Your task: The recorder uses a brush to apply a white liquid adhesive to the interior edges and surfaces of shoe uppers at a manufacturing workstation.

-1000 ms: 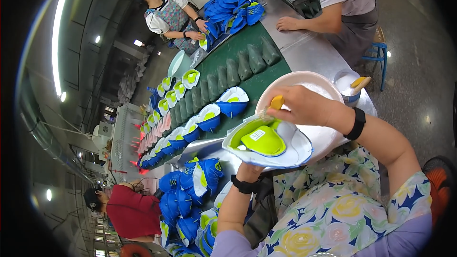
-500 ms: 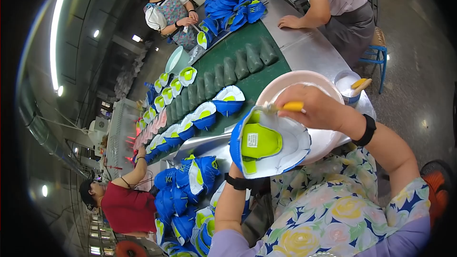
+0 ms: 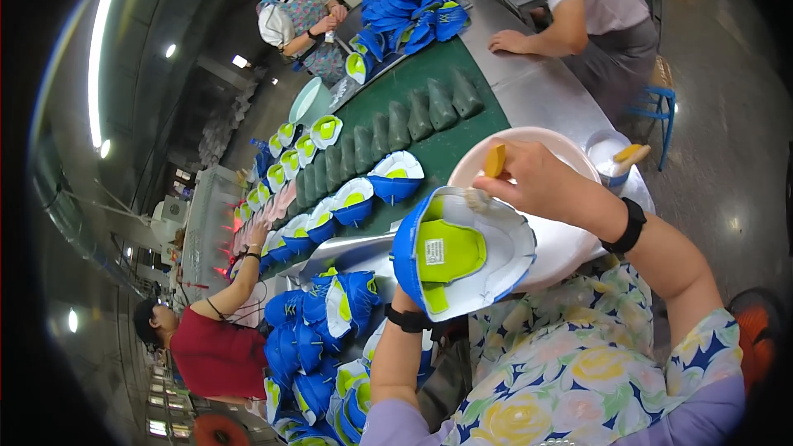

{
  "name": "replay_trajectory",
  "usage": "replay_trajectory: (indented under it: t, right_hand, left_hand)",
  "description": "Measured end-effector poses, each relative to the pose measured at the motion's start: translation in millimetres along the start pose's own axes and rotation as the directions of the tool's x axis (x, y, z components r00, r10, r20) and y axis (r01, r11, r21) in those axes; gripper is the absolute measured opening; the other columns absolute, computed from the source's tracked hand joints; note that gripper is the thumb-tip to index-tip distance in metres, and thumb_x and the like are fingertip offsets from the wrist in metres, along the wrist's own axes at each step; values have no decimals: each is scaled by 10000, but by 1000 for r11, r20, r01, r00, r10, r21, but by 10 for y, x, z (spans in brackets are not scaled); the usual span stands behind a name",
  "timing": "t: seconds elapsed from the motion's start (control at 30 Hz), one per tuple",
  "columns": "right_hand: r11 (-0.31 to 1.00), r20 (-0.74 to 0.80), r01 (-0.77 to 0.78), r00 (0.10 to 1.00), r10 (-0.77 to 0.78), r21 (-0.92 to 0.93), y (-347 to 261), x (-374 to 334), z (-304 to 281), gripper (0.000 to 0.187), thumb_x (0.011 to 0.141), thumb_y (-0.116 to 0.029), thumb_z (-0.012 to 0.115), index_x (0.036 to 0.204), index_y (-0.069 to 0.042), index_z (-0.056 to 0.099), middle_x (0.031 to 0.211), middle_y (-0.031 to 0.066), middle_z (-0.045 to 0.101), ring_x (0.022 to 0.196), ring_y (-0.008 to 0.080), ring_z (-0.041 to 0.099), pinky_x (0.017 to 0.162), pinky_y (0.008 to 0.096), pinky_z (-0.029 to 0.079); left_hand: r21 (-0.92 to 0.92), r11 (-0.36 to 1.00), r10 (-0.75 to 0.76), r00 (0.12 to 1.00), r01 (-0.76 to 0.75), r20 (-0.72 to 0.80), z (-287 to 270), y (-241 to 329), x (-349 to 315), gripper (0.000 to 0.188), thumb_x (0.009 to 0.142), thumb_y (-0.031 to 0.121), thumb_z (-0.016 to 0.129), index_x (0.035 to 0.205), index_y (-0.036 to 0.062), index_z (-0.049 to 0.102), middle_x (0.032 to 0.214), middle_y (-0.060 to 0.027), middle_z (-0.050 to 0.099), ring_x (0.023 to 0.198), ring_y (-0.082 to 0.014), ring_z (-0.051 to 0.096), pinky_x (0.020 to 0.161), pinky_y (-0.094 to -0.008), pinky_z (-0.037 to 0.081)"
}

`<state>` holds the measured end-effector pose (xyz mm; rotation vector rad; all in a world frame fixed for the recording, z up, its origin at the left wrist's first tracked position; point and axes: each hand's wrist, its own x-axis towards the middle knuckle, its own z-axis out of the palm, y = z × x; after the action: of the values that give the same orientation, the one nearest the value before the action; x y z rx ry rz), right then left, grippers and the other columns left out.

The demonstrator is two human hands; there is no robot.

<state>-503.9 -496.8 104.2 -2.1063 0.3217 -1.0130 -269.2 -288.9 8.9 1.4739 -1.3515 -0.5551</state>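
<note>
A blue shoe upper with a white lining and lime-green insole faces up in front of me, its inside showing. My left hand supports it from below; the upper hides those fingers. Pinched in my right hand is a small brush with a yellow handle, standing roughly upright. Its pale bristles rest at the white lining along the upper's far edge. Just behind the upper is a wide pale pink basin, partly covered by my right hand and forearm.
A pot holding another brush stands right of the basin. Ahead, a green conveyor carries dark lasts and rows of uppers. More uppers are heaped at left, others at the far end. Several co-workers stand or sit around the line.
The brush has swung from lying sideways to upright, its bristles shifting right and down along the lining. The upper has moved slightly left. A co-worker in red reaches farther over the conveyor.
</note>
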Motion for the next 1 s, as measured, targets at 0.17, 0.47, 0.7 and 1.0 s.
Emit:
replay_trajectory:
  t: [0.17,0.47,0.7,1.0]
  right_hand:
    - [927,12,-371,928,372,-49,229,-111,-166,294,874,-263,735,822,20,675,690,161,668,627,281,672,570,369,495]
    - [889,-96,-439,887,451,128,560,-873,-99,187,863,-153,766,874,10,674,788,133,708,703,202,694,641,307,523]
    - [850,-118,-512,843,525,127,579,-1035,5,151,833,-104,766,858,11,672,761,131,706,691,208,693,660,305,527]
    - [838,-86,-528,837,541,135,610,-1019,7,137,820,-82,762,862,15,673,786,139,710,712,218,699,672,310,534]
  left_hand:
    - [275,949,175,982,-151,-68,-207,-174,208,420,1000,269,567,1354,43,560,1245,-108,657,1124,-265,654,959,-405,547]
    - [-720,616,-655,716,320,-243,-395,-1311,1196,252,978,248,627,1220,179,608,1139,-42,679,958,-210,653,770,-362,539]
    - [-443,811,-536,790,383,-299,-8,-2289,1755,578,971,7,513,1490,127,289,1379,-128,523,1180,-322,596,901,-464,577]
    - [770,600,28,956,217,-291,-509,-1868,1380,474,880,99,628,1334,8,525,1104,-196,604,1022,-390,603,871,-483,496]
